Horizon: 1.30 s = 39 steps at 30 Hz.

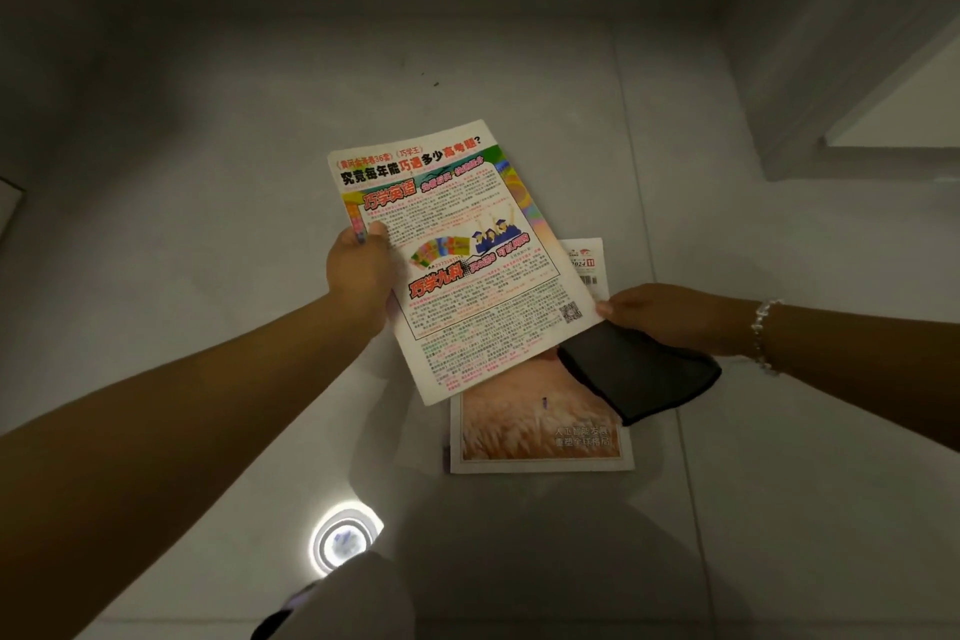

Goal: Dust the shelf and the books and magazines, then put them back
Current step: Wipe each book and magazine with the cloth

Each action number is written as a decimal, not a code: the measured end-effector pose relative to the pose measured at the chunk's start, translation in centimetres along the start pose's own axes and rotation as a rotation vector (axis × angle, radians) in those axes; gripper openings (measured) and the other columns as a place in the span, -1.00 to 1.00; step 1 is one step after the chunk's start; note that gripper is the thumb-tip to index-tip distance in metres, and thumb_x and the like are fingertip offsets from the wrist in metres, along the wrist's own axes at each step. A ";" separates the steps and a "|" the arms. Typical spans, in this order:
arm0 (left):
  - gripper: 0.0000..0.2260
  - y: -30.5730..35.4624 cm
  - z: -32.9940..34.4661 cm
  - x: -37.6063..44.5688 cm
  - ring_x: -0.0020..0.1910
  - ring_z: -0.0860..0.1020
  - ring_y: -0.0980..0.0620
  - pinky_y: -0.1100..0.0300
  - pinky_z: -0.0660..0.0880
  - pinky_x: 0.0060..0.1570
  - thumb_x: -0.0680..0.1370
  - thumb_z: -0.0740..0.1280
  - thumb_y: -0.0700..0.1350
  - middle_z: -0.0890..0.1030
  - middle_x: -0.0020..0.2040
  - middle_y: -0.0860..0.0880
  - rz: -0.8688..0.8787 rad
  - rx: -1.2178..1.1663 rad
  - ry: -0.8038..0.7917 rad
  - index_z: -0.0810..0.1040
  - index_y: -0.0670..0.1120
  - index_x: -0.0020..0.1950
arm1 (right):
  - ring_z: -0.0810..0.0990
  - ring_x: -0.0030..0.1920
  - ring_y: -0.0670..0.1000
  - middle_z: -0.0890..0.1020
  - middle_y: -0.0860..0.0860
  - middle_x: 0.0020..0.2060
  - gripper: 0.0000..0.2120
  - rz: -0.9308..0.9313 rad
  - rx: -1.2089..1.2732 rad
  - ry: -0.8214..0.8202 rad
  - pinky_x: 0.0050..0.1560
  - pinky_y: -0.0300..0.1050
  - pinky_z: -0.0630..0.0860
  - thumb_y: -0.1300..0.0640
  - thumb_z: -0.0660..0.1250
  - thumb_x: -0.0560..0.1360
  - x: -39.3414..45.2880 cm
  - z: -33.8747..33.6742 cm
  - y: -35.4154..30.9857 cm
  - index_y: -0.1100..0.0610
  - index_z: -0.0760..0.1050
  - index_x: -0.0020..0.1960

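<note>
One magazine (457, 255) is up off the floor (208, 172), pinched at its edge by the left hand (358, 270), right hand (670, 314) gripping the cloth (639, 374) over another magazine (540, 426), so a hard wipe could probably bend that floppy cover or knock it loose.

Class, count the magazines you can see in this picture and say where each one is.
2. One colourful magazine is held up by the left hand; another magazine lies on the floor beneath it, partly covered. More may be hidden underneath.
</note>
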State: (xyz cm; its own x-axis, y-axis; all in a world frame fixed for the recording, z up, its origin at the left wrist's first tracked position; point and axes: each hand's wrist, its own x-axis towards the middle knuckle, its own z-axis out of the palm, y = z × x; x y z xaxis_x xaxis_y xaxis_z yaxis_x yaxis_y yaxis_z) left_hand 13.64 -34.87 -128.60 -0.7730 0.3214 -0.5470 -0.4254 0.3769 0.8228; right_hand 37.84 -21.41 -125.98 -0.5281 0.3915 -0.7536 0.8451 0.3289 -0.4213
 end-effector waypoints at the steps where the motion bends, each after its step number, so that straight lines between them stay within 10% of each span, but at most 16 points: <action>1: -0.86 0.1 -0.1 0.0 -0.05 0.58 -0.02 -0.06 0.53 0.10 0.65 0.17 -0.09 0.59 -0.10 0.08 0.023 0.017 0.001 0.47 0.05 -0.06 | 0.50 0.07 0.01 0.52 0.07 0.25 -0.53 -0.001 -0.023 0.000 0.11 -0.18 0.37 -0.15 0.01 0.61 -0.2 0.0 0.1 0.11 0.46 0.29; 14: -0.87 1.3 -0.4 -3.5 0.07 0.59 -0.11 -0.07 0.52 0.15 0.64 0.17 -0.09 0.60 0.03 -0.03 0.238 0.160 -0.078 0.50 -0.05 0.06 | 0.45 0.05 -0.05 0.53 0.03 0.18 -0.67 -0.192 0.087 0.269 0.03 -0.20 0.31 -0.03 0.07 0.63 -1.6 -1.0 -2.2 0.08 0.50 0.23; 22: -0.77 3.6 1.1 -7.2 -0.06 0.64 -0.11 -0.01 0.62 -0.15 0.62 0.22 -0.02 0.62 0.07 -0.13 0.237 0.117 -0.270 0.50 -0.11 0.19 | 0.43 0.10 -0.19 0.54 -0.09 0.16 -0.73 -0.432 0.201 0.387 -0.09 -0.65 0.28 0.10 0.17 0.61 -2.2 -1.8 -6.3 0.06 0.53 0.26; 33: -0.86 8.7 1.8 -11.6 -0.12 0.66 -0.12 0.05 0.63 -0.27 0.59 0.28 -0.08 0.62 0.02 -0.15 0.173 -0.067 -0.414 0.48 -0.11 0.09 | 0.50 -0.08 -0.21 0.53 -0.25 -0.10 -0.61 -0.528 0.013 0.423 -0.13 -0.34 0.40 -0.15 0.48 0.32 -5.8 -4.8 -10.9 -0.06 0.55 0.09; 39: -0.82 11.9 1.7 -14.1 -0.08 0.67 -0.13 0.10 0.63 -0.22 0.57 0.32 -0.08 0.60 0.06 -0.15 0.245 -0.139 -0.447 0.50 -0.17 0.08 | 0.54 -0.19 -0.05 0.62 -0.04 -0.19 -0.80 -0.631 -0.092 0.546 -0.19 -0.12 0.48 0.03 0.39 0.44 -8.6 -7.3 -12.0 -0.03 0.60 0.06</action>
State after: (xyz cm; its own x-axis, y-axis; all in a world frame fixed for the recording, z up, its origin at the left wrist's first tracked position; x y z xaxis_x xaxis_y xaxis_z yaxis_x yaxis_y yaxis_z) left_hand 20.24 -33.41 -111.34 -0.5941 0.7365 -0.3234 -0.3392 0.1352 0.9310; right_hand 31.64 -22.45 -110.75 -0.8857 0.4633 -0.0302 0.3797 0.6853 -0.6214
